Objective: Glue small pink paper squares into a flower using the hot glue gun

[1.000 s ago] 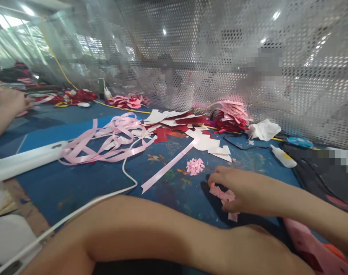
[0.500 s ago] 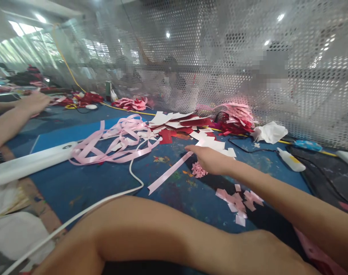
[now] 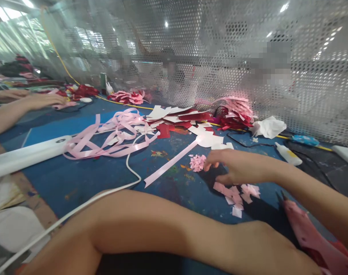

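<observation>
A perforated translucent sheet (image 3: 208, 76) is standing along the far side, and the paint-stained blue worktop (image 3: 174, 206) is stretching out below it. A tangle of pale pink satin ribbon (image 3: 111, 151) is lying left of centre, partly over a bright blue board (image 3: 47, 131). A long white casing (image 3: 27, 156) is resting at the left, its end touching the tangle. A holed pink strip (image 3: 308, 233) is lying at lower right, a dark pointed tip showing just beyond its end. White and red paper offcuts (image 3: 174, 116) are heaping up at the back. The left hand (image 3: 265, 244) is reaching toward the holed strip; its fingers are running out of sight, so whether it is gripping anything cannot be told. The right hand (image 3: 212, 172) is hovering over the worktop, fingers curling and thumb standing apart, with nothing visible between them. A co-worker's hand (image 3: 44, 101) is working at far left. A white tissue (image 3: 268, 127) is lying crumpled at back right, near a white bottle (image 3: 288, 154). Pink ribbon squares (image 3: 234, 196) are scattering just below the right hand, and a small pile of pink clippings (image 3: 197, 163) is sitting just beside its fingertips.
</observation>
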Demonstrator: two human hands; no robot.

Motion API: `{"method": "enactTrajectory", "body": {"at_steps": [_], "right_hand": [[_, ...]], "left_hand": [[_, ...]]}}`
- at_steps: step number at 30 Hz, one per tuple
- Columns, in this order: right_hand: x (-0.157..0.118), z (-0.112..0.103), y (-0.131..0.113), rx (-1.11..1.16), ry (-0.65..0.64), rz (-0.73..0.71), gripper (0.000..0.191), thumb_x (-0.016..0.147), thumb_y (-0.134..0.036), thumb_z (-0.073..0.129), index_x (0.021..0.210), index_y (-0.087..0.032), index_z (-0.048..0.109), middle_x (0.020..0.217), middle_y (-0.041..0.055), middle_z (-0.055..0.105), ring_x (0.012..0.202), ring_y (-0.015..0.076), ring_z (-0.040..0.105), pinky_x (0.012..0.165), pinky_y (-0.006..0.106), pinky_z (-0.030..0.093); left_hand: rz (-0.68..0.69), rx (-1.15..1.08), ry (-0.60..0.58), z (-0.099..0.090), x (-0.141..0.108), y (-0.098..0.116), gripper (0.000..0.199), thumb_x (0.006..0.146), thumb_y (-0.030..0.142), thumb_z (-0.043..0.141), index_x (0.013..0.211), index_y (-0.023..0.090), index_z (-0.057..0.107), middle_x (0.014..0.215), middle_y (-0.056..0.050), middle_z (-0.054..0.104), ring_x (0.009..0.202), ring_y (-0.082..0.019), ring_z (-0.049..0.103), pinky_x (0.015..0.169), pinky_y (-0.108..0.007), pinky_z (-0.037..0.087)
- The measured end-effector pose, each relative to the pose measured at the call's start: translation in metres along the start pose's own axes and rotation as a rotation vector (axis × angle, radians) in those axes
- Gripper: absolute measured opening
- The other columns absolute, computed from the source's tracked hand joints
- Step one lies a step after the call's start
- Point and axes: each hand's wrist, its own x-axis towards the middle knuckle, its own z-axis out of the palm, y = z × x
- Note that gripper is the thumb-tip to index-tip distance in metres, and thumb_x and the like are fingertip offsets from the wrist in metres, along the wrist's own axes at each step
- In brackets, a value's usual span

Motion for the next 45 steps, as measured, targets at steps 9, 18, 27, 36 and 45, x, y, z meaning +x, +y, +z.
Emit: {"method": "enactTrajectory", "body": {"at_steps": [9, 18, 27, 36, 45], "right_hand": [[-0.030, 0.018, -0.015, 0.141, -0.107, 0.156, 0.020, 0.076, -0.008, 0.051, 0.089, -0.019, 0.060, 0.079, -0.0007, 0.062, 0.063, 0.0092, 0.056, 0.053, 0.018, 0.040], [-0.036, 0.014, -0.006, 0.055, -0.017, 0.107, 0.016, 0.082, -0.016, 0.050, 0.076, -0.020, 0.064, 0.074, -0.0009, 0.066, 0.064, 0.0112, 0.056, 0.056, 0.022, 0.036], [-0.046, -0.001, -0.001, 0.035, 0.095, 0.072, 0.032, 0.093, -0.033, 0.039, 0.088, -0.022, 0.069, 0.088, 0.0046, 0.066, 0.077, 0.0151, 0.058, 0.066, 0.026, 0.041], [-0.050, -0.008, -0.005, 0.087, 0.166, 0.268, 0.017, 0.085, -0.031, 0.050, 0.078, -0.025, 0.065, 0.072, -0.0029, 0.069, 0.065, 0.0125, 0.061, 0.057, 0.023, 0.042], [-0.049, -0.004, -0.006, 0.069, 0.161, 0.201, 0.024, 0.087, -0.030, 0.047, 0.087, -0.026, 0.070, 0.087, -0.0007, 0.071, 0.073, 0.0139, 0.062, 0.061, 0.025, 0.043]], "left_hand": [[0.012, 0.025, -0.114, 0.003, 0.011, -0.002, 0.016, 0.082, 0.022, 0.058, 0.066, 0.021, 0.058, 0.094, -0.004, 0.073, 0.082, -0.015, 0.068, 0.042, -0.025, 0.040], [0.055, 0.087, -0.086, 0.012, 0.010, -0.007, 0.021, 0.088, 0.032, 0.050, 0.071, 0.021, 0.054, 0.083, -0.005, 0.072, 0.071, -0.016, 0.066, 0.042, -0.028, 0.038], [-0.037, 0.137, -0.049, 0.028, 0.005, -0.006, 0.026, 0.092, 0.038, 0.039, 0.094, 0.020, 0.058, 0.091, 0.000, 0.071, 0.080, -0.015, 0.066, 0.045, -0.028, 0.037], [-0.011, 0.127, 0.014, 0.036, 0.005, -0.011, 0.025, 0.093, 0.039, 0.042, 0.091, 0.020, 0.057, 0.087, -0.001, 0.070, 0.076, -0.015, 0.066, 0.043, -0.029, 0.035], [-0.022, 0.117, 0.012, 0.035, 0.005, -0.009, 0.026, 0.093, 0.040, 0.040, 0.088, 0.020, 0.057, 0.088, -0.001, 0.071, 0.076, -0.016, 0.066, 0.042, -0.029, 0.035]]}}
